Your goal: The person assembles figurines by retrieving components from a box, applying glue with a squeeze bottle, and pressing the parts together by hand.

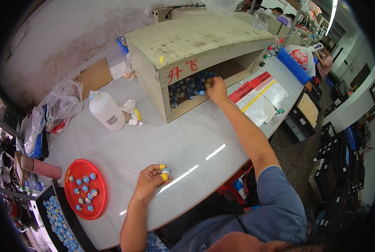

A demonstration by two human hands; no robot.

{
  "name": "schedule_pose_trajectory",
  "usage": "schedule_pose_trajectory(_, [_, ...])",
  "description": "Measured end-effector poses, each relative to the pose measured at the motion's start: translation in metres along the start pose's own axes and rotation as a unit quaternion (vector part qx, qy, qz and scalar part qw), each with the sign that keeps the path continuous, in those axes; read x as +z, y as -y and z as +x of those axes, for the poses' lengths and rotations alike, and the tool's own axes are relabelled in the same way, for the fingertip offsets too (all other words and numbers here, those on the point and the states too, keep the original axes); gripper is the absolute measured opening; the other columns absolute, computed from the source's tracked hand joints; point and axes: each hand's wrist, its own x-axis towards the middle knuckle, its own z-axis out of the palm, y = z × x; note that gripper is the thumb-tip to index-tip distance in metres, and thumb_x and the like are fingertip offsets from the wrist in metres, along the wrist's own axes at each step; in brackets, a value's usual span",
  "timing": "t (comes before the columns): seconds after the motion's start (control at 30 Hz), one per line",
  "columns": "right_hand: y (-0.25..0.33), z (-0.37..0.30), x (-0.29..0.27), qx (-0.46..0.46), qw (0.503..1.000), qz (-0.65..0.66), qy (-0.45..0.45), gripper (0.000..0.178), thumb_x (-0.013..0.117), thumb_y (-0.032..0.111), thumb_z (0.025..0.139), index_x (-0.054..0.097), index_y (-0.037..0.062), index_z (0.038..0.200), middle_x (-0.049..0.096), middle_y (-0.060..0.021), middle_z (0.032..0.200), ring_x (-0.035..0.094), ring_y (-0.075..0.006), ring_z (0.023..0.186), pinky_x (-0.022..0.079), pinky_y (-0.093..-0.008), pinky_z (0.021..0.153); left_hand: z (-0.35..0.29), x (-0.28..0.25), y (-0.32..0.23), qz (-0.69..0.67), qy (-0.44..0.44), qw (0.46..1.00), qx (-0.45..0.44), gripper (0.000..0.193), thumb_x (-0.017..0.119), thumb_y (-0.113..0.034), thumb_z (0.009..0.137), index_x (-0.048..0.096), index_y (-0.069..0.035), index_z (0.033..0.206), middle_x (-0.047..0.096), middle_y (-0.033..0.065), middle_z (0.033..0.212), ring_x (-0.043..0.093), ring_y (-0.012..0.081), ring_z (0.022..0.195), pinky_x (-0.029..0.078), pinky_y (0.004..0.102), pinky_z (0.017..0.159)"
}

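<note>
My left hand (150,183) is over the near part of the table, yellow wraps on its thumb and a finger. Between those tips it pinches a small round blue-and-white piece (166,171). My right hand (216,90) reaches to the opening of a beige metal box (183,44) with red writing on its front. Its fingers are curled at the right end of a pile of small blue pieces (187,90) inside. What they grip, if anything, is hidden. On the left, a red round tray (86,213) carries several similar blue pieces.
A white plastic bottle (107,111) and crumpled paper (133,112) stand left of the box. A pink flask (47,169) lies near a black bin (72,206) of blue pieces. Right of the box lies a red-and-white printed sheet (254,92); beyond is a blue tray (294,65).
</note>
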Motion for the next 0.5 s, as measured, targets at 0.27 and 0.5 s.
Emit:
schedule_pose_trajectory(0.27, [0.020,-0.032,-0.013,-0.044,0.992,-0.007,0.119,0.028,0.066,0.009,0.077,0.066,0.0057,0.105,0.066,-0.0123,0.102,0.064,-0.0320,0.095,0.051,-0.0429,0.080,-0.005,0.001,0.001,0.009,-0.002,1.000,-0.002,0.030,0.063,0.005,0.087,0.056,0.007,0.117,0.065,0.0169,0.108,0.070,0.0240,0.093,0.059,0.0290,0.082])
schedule_pose_trajectory(0.5, [0.031,-0.059,-0.009,-0.093,0.994,0.011,0.063,0.029,0.068,0.004,0.075,0.066,0.0047,0.104,0.065,-0.0124,0.094,0.065,-0.0296,0.086,0.052,-0.0386,0.077,-0.006,0.001,0.005,-0.006,-0.049,0.998,0.029,0.029,0.064,0.002,0.089,0.055,0.005,0.116,0.065,0.0154,0.107,0.069,0.0237,0.093,0.058,0.0299,0.083])
